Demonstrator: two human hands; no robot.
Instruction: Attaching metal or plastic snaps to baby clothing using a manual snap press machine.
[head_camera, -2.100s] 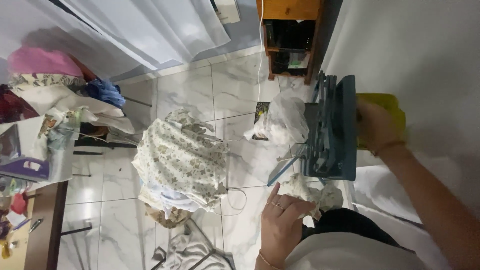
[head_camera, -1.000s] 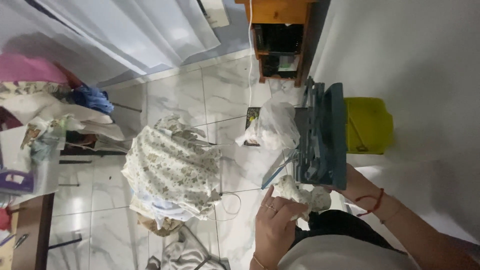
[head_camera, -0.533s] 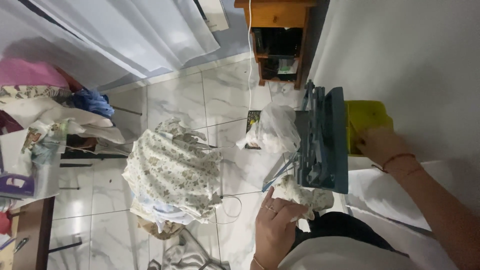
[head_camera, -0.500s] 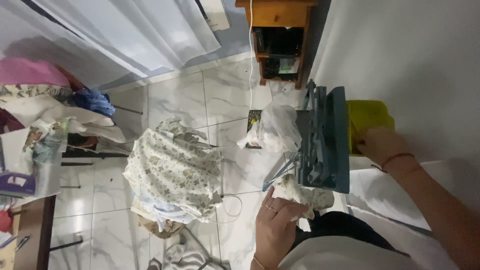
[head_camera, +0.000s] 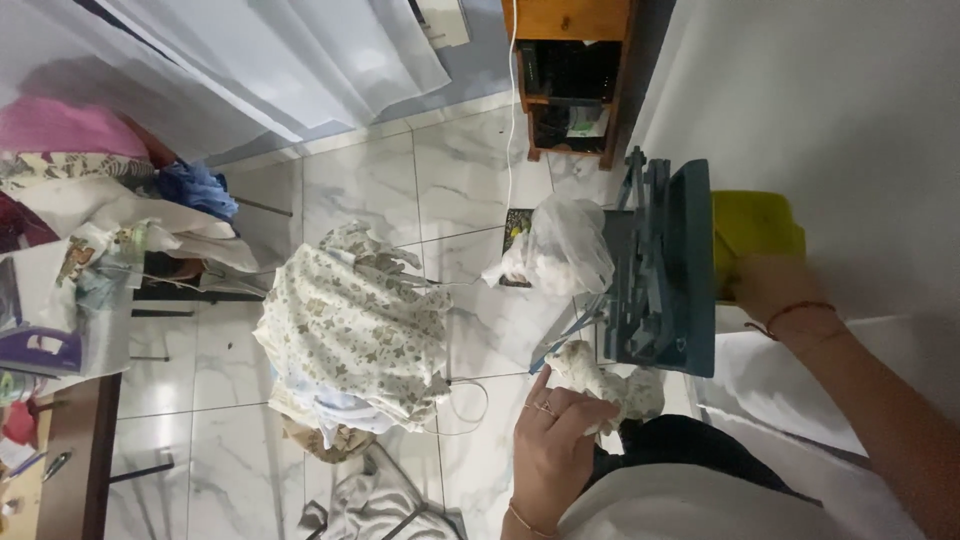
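My left hand (head_camera: 548, 440) is closed around a crumpled cream cloth (head_camera: 608, 380) just above my lap. My right hand (head_camera: 768, 287) reaches out to a yellow container (head_camera: 755, 225) behind a blue-grey slatted plastic rack (head_camera: 665, 270). It rests against the container's side, and its fingers are hidden by the rack. A thin red band circles the right wrist. A clear plastic bag of white stuff (head_camera: 560, 245) hangs beside the rack.
A pile of flower-print cloth (head_camera: 350, 330) lies on the marble tile floor (head_camera: 460, 170). More clothes (head_camera: 110, 215) are heaped on a chair to the left. A wooden cabinet (head_camera: 570, 70) stands by white curtains. A wooden table edge (head_camera: 70, 450) shows at lower left.
A second ago my right hand was drawn back near my lap; it has since reached out to the yellow container. My left hand keeps its hold on the cream cloth.
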